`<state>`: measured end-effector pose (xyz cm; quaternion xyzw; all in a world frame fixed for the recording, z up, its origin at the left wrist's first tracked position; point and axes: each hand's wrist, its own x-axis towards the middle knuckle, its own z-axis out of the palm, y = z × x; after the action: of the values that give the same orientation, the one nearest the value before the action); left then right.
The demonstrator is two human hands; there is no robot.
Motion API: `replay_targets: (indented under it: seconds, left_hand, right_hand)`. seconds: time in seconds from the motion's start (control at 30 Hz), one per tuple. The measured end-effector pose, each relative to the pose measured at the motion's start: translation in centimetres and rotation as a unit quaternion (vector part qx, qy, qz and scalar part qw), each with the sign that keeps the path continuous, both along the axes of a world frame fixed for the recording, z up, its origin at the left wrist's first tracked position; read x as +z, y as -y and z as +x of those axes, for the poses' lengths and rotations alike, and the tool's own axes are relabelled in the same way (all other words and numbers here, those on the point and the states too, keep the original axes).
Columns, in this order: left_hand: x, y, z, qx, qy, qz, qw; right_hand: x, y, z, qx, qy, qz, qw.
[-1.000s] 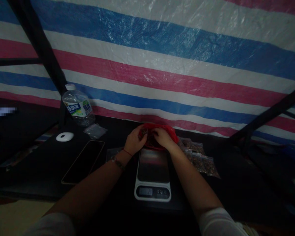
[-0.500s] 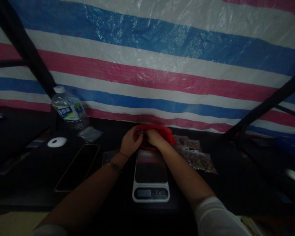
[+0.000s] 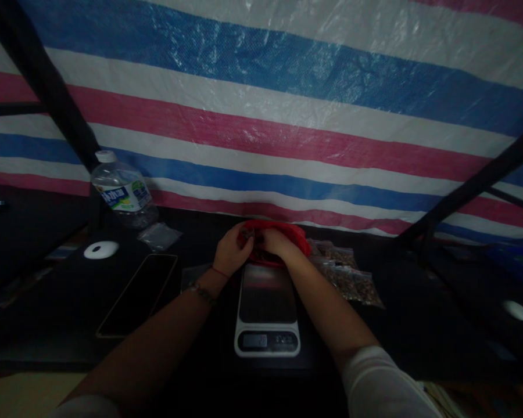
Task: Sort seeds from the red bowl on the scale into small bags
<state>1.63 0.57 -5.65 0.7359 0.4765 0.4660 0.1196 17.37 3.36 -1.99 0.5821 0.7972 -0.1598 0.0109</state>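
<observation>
A red plastic bag stands open at the far end of the kitchen scale, with dark brown bits inside it. My left hand is at the bag's left rim, thumb and fingers closed on what looks like a small clear plastic bag with brown bits. My right hand reaches into the red bag from the right; its fingers are hidden among the contents. The scale has a dark plate and a lit display whose digits are blurred.
Filled clear zip bags of brown bits lie to the right. On the left are a phone, an upright plastic bottle, clear empty bags and a white oval object. A striped tarp hangs behind the black table.
Both hands stay at the red bag, with only a slight shift of the right hand. The scale's last digit seems to differ. The camera view has barely moved.
</observation>
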Motion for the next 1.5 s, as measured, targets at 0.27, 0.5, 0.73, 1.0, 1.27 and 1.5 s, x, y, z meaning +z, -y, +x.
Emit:
replay_targets:
  seconds: [0.27,0.5,0.73,1.0,1.27,1.5]
  left_hand:
    - [0.1,0.0,0.0,-0.009,0.001,-0.002,1.0]
    - [-0.1,-0.1,0.0,-0.006,-0.001,0.003,1.0]
    - [0.1,0.1,0.0,-0.011,0.0,0.007,1.0]
    - [0.0,0.1,-0.1,-0.012,-0.01,-0.005,1.0]
    - [0.0,0.3,0.1,0.008,-0.127,-0.046,0.991]
    - [0.1,0.4,0.2,-0.016,-0.173,-0.03,0.984]
  right_hand:
    - [0.6,-0.3,1.1,0.0,0.014,0.002,1.0]
    - [0.9,0.2,2.5,0.044,0.005,-0.02,0.999]
    - [0.5,0.5,2.6,0.057,0.01,-0.049,0.997]
    - [-0.2,0.5,2.6,0.06,-0.016,-0.007,0.998]
    - [-1.0,0.3,2.9,0.053,-0.023,0.022,0.998]
    - [-1.7,0.2,3.1,0.04,-0.042,0.04,0.997]
